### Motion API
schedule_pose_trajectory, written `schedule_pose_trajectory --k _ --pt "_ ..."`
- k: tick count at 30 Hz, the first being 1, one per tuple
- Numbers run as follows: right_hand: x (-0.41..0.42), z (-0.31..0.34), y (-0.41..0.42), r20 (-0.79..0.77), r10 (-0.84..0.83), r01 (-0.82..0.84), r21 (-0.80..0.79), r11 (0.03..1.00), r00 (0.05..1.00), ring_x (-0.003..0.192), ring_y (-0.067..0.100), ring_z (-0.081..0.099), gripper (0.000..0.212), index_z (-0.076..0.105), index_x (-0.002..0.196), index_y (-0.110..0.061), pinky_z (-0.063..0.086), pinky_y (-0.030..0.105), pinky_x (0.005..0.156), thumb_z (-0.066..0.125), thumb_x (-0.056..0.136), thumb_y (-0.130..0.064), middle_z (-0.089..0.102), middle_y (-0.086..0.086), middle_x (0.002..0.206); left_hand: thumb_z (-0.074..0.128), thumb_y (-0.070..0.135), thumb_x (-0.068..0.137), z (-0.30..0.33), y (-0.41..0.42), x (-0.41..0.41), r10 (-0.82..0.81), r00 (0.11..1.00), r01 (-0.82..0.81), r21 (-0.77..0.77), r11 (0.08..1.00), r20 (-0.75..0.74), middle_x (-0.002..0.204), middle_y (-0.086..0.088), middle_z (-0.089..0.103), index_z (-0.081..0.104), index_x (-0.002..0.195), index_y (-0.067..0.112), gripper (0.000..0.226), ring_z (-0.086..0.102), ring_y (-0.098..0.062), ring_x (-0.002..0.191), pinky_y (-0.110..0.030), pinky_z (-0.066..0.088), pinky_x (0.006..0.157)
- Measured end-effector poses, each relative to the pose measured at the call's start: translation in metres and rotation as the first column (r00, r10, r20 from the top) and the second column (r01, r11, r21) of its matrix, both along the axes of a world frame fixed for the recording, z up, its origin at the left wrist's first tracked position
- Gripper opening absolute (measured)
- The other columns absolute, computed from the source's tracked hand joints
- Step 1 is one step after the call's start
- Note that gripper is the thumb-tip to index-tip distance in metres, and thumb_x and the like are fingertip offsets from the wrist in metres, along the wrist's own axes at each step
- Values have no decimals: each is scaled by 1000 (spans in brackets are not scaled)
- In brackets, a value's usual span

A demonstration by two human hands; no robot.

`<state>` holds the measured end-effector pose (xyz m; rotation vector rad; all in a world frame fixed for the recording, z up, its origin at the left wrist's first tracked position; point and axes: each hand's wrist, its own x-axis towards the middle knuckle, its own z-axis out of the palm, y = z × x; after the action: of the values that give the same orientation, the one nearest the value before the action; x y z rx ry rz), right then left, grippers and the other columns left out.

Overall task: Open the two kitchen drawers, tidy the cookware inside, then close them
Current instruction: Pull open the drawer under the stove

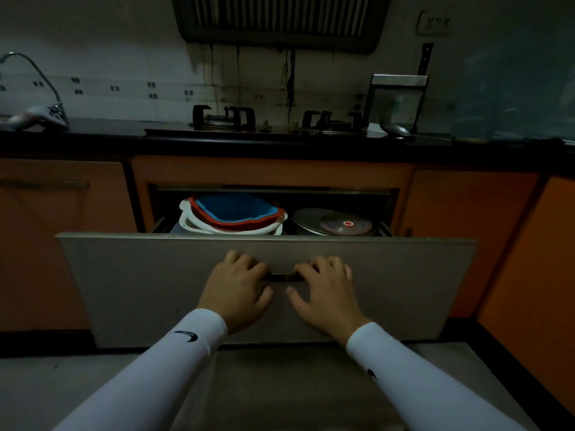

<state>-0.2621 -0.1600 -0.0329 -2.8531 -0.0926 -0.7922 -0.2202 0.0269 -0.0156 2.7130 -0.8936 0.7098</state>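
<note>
Two hands, left hand (238, 287) and right hand (323, 289), curling fingers over the drawer handle (282, 277), gripping it. Drawer (155, 275) standing part open below the table (93, 141), nested plastic basins (233, 216) beside pot lids (334, 223) inside. Risking, on a sharp tug, tilted basins sliding and lids clattering.

Both hands — left (237, 291), right (323, 290) — grip the handle (282, 277) of the part-open drawer (155, 275) holding stacked basins (233, 214)
</note>
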Motion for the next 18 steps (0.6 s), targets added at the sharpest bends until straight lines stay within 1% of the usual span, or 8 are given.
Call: schedule_pose_trajectory --k 5,8,10,12,14,16,18 --pt "3 4 -2 40 38 -40 52 998 998 100 16 44 38 60 107 -31 29 31 84 43 83 -57 55 -4 101 40 47 88 7 1 3 -46 995 47 -6 999 85 89 2 66 67 97 26 36 54 -14 83 -27 45 68" --pt "4 11 -5 103 77 -87 93 992 992 90 13 51 35 65 102 -25 38 29 80 47 86 -51 59 -3 95 42 44 89 16 1 4 -54 991 58 -31 998 125 75 3 66 68 85 23 34 54 -13 70 -23 40 59" --pt "8 20 -8 122 109 -125 124 984 987 85 12 52 33 64 100 -22 43 27 75 48 87 -48 58 -2 94 42 42 89 24 0 5 -49 990 57 -64 996 129 72 2 63 66 79 22 33 53 -12 66 -23 39 56" --pt "12 31 -11 152 131 -156 163 974 980 82 12 52 30 63 96 -21 47 28 71 50 87 -46 56 -2 93 43 41 90 34 -1 8 -33 991 46 -99 994 127 71 1 60 64 77 20 33 52 -14 63 -27 46 56" --pt "18 44 -15 218 132 -179 210 961 967 79 13 53 27 64 92 -18 49 30 66 53 87 -42 55 -2 92 42 40 90 48 -2 14 -7 989 26 -127 992 147 69 -1 59 63 74 16 36 53 -17 62 -32 48 56" --pt "23 59 -20 279 106 -170 218 961 954 76 13 54 24 64 88 -19 48 30 62 54 87 -41 55 -3 89 41 40 88 62 -3 21 31 978 3 -163 987 207 65 -3 59 63 68 13 40 54 -21 59 -30 43 51" --pt "30 73 -26 319 67 -135 195 972 945 76 13 53 24 64 85 -20 44 27 61 54 87 -41 56 -3 86 41 40 85 76 -1 31 65 966 -18 -187 982 248 63 -5 58 62 66 12 40 54 -23 57 -27 36 49"
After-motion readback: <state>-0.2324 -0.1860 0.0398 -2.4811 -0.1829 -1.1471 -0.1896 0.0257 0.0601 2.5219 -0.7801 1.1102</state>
